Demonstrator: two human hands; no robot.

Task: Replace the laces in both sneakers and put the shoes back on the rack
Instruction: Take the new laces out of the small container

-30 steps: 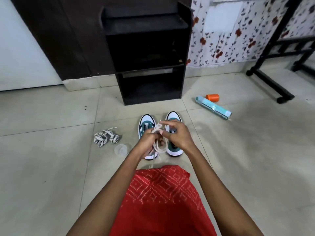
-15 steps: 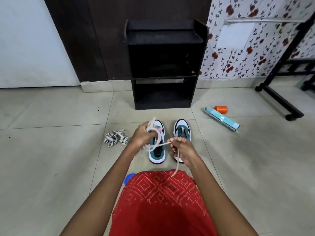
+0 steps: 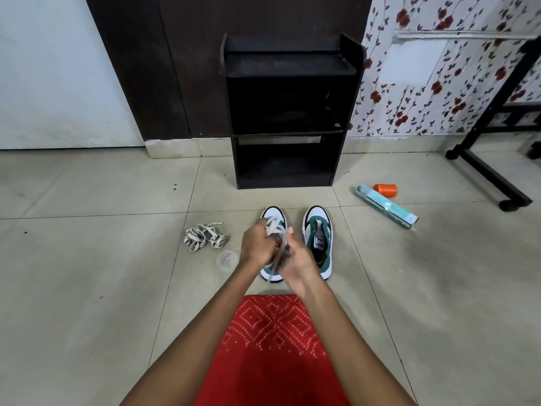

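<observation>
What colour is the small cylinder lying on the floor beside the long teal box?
Orange. The small cylinder shows best in the head view.

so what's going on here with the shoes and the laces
A person holds a bunched white lace in the left hand and right hand just above one sneaker. The other sneaker beside it shows no lace. A lace pile lies on the tiles to the left, and both shoes sit in front of the black rack, not on it.
</observation>
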